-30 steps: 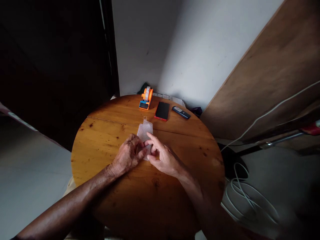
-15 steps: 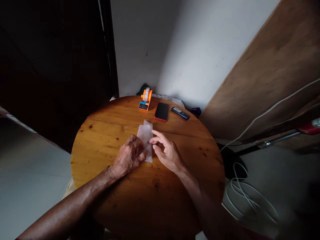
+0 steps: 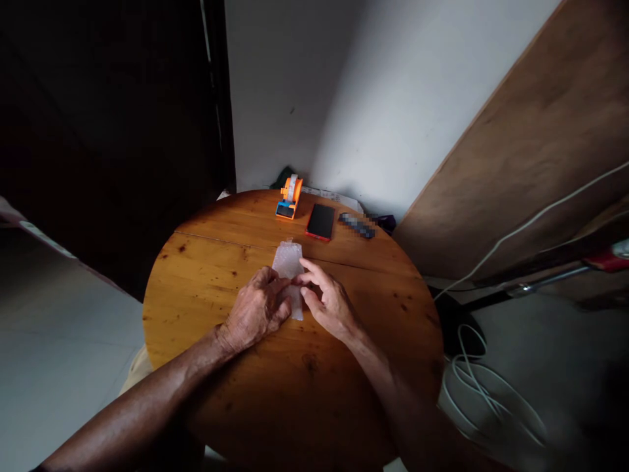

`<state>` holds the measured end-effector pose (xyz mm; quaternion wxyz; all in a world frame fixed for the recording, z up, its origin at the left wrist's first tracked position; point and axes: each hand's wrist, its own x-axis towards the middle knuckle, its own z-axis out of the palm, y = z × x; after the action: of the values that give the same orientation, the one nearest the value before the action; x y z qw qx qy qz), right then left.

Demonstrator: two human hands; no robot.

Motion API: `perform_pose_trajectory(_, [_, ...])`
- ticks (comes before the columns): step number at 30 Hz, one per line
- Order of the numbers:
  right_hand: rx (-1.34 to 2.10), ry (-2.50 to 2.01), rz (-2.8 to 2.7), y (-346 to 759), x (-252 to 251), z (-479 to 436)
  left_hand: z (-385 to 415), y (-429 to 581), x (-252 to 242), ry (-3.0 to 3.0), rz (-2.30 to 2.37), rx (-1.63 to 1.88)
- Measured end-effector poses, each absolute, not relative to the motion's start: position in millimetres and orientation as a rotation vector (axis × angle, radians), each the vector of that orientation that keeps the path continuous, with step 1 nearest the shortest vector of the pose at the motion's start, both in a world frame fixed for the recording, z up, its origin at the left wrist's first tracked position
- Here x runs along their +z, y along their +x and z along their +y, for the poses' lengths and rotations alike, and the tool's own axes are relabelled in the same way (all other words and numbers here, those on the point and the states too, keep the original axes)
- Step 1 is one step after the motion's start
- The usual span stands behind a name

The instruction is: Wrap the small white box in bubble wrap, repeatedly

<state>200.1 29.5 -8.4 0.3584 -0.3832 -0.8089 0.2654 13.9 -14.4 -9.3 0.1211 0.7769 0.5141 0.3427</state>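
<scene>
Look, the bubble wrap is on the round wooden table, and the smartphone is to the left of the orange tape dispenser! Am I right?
Not quite: the smartphone is to the right of the orange tape dispenser, as the head view shows. The bubble wrap is on the round wooden table.

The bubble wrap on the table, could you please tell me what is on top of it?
Parts of the left hand and right hand overlap the bubble wrap. They cover part of its middle, so anything beneath them cannot be seen.
</scene>
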Motion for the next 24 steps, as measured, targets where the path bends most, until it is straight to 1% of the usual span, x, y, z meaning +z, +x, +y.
perform_pose_trajectory(6, [0.707, -1.068, -1.906, 202.2, -3.7, 33.0, -14.0, 13.8, -8.1, 2.28, 1.507, 1.022])
perform_pose_trajectory(9, [0.807, -1.155, -1.779, 206.4, -7.1, 40.2, -13.5, 13.7, -8.1, 2.302, 1.506, 1.02])
perform_pose_trajectory(13, [1.052, -1.343, -1.602, 209.4, -19.0, 51.5, -13.5, 13.9, -7.8, 2.323, 1.517, 1.011])
perform_pose_trajectory(16, [1.159, -1.417, -1.509, 206.2, -22.9, 59.4, -13.9, 14.2, -7.8, 2.33, 1.532, 0.999])
perform_pose_trajectory(24, [1.312, -1.425, -1.472, 177.4, -4.4, 78.4, -12.2, 14.6, -11.6, 2.345, 1.513, 1.002])
